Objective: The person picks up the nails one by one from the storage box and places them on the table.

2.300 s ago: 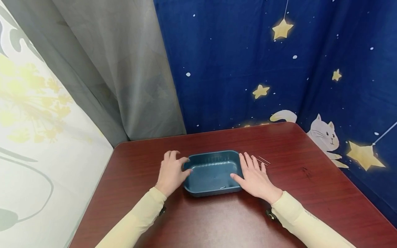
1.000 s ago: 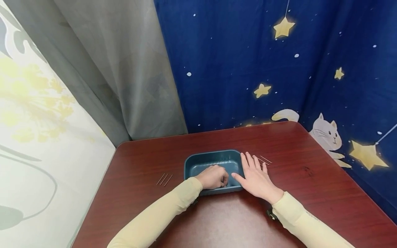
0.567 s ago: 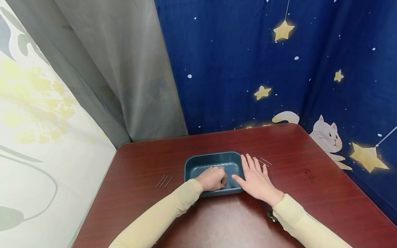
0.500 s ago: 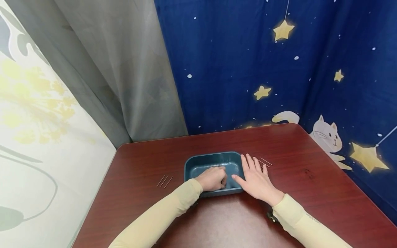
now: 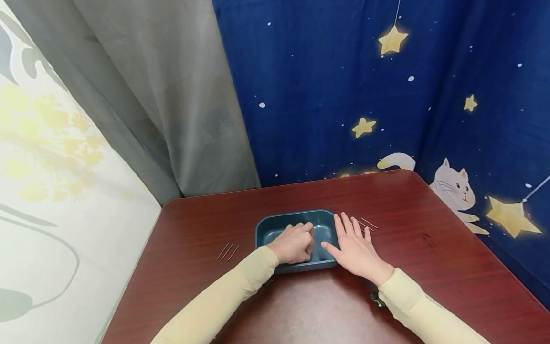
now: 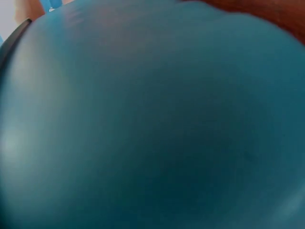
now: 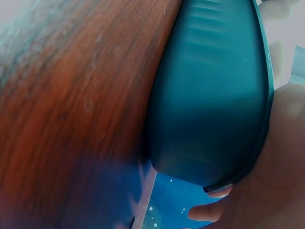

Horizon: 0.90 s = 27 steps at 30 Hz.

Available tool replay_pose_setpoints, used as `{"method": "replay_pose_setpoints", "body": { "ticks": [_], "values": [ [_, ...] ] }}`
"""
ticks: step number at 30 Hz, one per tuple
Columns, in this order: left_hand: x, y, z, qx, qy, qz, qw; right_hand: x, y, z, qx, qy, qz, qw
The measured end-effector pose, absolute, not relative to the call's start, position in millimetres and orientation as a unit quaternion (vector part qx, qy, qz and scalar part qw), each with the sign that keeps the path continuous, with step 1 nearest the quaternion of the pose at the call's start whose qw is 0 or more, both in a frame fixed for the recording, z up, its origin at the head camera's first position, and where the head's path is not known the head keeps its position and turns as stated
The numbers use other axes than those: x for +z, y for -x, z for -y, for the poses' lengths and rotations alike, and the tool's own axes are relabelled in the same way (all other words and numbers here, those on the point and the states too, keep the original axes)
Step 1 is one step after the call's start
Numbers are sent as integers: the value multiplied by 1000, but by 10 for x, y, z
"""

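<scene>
A dark teal plastic box (image 5: 296,268) sits on the table in the head view. Inside its front part is my left hand (image 5: 293,243), fingers curled downward; the fingertips are hidden, and I cannot make out whether anything is pinched between them. Spread against the box's right rim lies my right hand (image 5: 356,248), thumb over the inside. Its fingers also show at the rim in the right wrist view, beside the box's outer wall (image 7: 205,95). Three thin metal needle-like sticks (image 5: 228,251) lie left of the box. The left wrist view is filled by the box's blurred wall (image 6: 152,119).
More thin sticks (image 5: 368,223) lie just beyond my right fingers, partly covered. The reddish-brown table (image 5: 206,215) reaches back to a grey curtain (image 5: 206,119) and a blue starry curtain (image 5: 318,95). A pale patterned panel (image 5: 64,239) stands on the left.
My left hand moved from over the left sticks into the box, uncovering them. It lingered low near the front wall, then rose slightly with its knuckles lifted. My right hand stayed at the rim.
</scene>
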<state>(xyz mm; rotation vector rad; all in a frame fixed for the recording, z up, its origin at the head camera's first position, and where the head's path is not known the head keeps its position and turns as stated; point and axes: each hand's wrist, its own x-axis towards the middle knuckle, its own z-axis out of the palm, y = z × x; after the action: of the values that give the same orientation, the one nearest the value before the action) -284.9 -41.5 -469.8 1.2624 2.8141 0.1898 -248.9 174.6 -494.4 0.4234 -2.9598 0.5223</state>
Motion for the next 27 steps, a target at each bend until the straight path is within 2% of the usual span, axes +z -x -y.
{"method": "replay_pose_setpoints", "body": {
  "ticks": [5,19,27],
  "values": [
    [-4616,2825,467,52,-403,-914,-4,-4933,2491,-1753,170,-135,975,48],
    [-4376,2700,747,56,-366,-928,-43,-4920,2458,-1753,183,-135,973,43],
    [-4247,2680,1032,90,-289,-951,-61,-4902,2451,-1757,186,-134,972,47]
  ]
}}
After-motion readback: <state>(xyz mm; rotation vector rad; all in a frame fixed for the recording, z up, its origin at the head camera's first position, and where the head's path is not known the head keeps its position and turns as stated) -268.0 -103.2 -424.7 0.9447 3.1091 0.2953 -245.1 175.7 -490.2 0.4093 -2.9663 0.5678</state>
